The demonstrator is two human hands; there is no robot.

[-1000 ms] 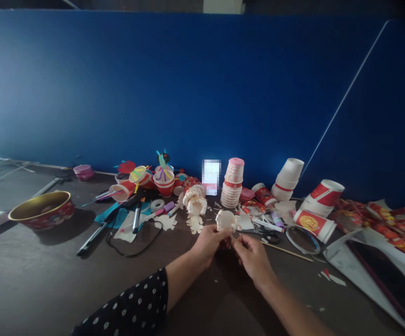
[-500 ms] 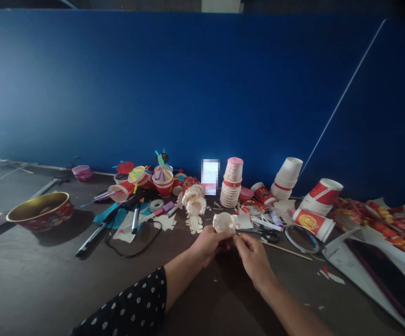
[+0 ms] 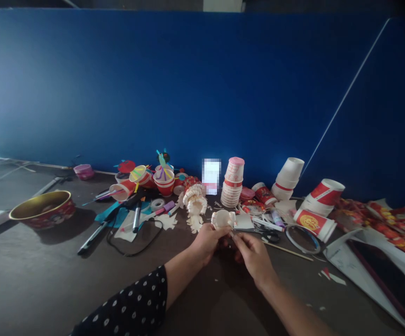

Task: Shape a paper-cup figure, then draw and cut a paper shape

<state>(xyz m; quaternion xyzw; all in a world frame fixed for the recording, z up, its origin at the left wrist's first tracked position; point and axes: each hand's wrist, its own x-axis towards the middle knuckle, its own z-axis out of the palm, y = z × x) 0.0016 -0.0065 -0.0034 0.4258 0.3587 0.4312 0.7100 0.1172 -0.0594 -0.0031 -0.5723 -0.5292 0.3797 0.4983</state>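
Observation:
Over the middle of the table my left hand (image 3: 207,241) is closed, thumb on top, around the lower edge of a cut white paper cup (image 3: 223,218). Its inside faces up and small curled strips stick out along its rim. My right hand (image 3: 253,254) is pinched at the cup's near right edge, thumb and forefinger together, seemingly on one of the strips; the fingertips partly hide it. Just beyond, to the left, lies a chain of similar curled cup pieces (image 3: 195,205).
A stack of paper cups (image 3: 232,193) stands behind my hands. To the right are scissors (image 3: 274,237), a wooden stick (image 3: 288,250), a tape roll (image 3: 302,239) and a phone (image 3: 391,277). Markers (image 3: 137,218) and a gold-lined bowl (image 3: 44,215) lie left.
Both hands and the cup have shifted very slightly, the right fingertips moving a little closer to the left hand. The view has drifted slightly. The grips look the same.

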